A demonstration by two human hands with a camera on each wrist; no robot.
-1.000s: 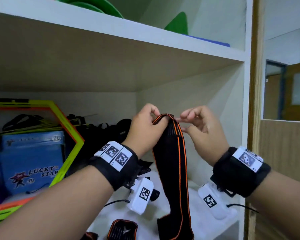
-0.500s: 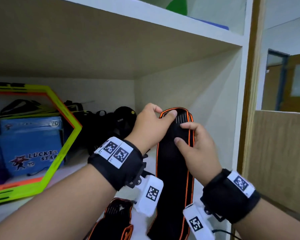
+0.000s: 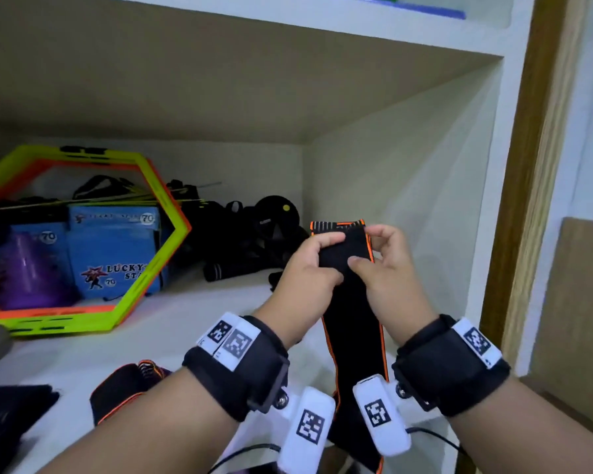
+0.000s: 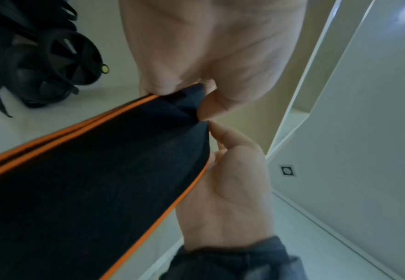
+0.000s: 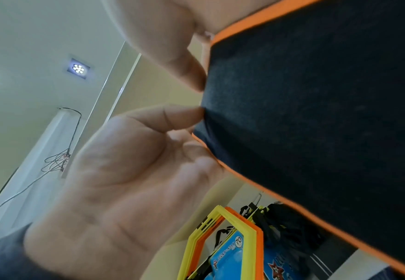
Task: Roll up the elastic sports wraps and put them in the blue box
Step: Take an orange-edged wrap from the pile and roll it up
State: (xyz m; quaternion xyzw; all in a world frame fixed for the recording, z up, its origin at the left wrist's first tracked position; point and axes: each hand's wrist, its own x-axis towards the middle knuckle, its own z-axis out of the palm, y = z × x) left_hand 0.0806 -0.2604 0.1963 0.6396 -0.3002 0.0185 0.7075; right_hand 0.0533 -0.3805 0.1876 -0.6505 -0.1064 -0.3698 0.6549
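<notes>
Both hands have dropped lower since half a second ago, thumbs now meeting on the wrap's face. Nearest, the black, orange-edged wrap (image 3: 353, 340) hangs slack from the grip. Above that, the left hand (image 3: 308, 268) and right hand (image 3: 387, 268) each pinch its top end, thumb in front and fingers behind, probably to start a tight first turn. Left of the wrap and farther back, the blue box (image 3: 117, 248) stands behind a hexagonal frame (image 3: 141, 289).
</notes>
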